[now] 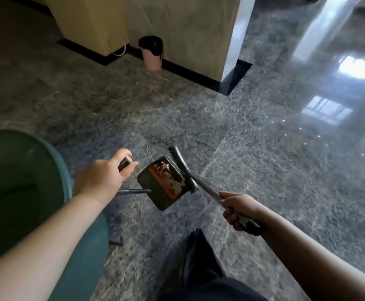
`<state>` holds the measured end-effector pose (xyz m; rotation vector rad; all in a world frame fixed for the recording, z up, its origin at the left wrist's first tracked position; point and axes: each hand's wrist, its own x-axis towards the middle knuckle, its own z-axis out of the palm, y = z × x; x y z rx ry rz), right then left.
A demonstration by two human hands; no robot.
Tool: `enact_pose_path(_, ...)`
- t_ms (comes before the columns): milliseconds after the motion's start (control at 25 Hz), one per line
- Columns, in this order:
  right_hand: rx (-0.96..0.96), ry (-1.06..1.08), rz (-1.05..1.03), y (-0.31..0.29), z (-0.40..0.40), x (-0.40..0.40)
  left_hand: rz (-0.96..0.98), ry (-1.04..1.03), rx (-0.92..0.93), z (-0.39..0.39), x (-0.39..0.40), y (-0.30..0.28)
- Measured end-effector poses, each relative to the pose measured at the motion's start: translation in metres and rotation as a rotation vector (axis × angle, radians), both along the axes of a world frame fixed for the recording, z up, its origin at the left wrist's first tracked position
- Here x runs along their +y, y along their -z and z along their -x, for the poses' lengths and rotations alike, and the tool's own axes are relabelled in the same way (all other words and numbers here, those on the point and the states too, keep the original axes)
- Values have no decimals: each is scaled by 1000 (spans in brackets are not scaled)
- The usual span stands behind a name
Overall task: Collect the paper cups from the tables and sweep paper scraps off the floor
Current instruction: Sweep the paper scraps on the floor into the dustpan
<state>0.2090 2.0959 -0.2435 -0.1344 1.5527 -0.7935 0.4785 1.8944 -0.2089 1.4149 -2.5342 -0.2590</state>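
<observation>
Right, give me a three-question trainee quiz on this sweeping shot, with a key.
1. True or false: the dustpan already holds paper scraps.
2. Which hand grips the broom handle? A) left hand B) right hand
3. Fill in: the pink bin with a black liner stands against the ____.

Key: 1 true; 2 B, while the left hand holds the dustpan's handle; 3 wall.

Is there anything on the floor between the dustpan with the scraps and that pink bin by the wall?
Nothing visible: the floor between the dustpan and the pink bin shows bare. The green chair sits off to the left, outside that path.
</observation>
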Motion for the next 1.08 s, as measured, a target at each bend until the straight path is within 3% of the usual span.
enact_pose_path(400,33,-54,25,-29,143,-306,36,-147,23,106,-282,-25)
enact_pose_path(800,57,-20,64,-43,235,-601,96,-86,84,195,-594,-45)
enact_pose_path(1080,67,-67,98,-50,342,-799,156,-146,50,293,-787,-62)
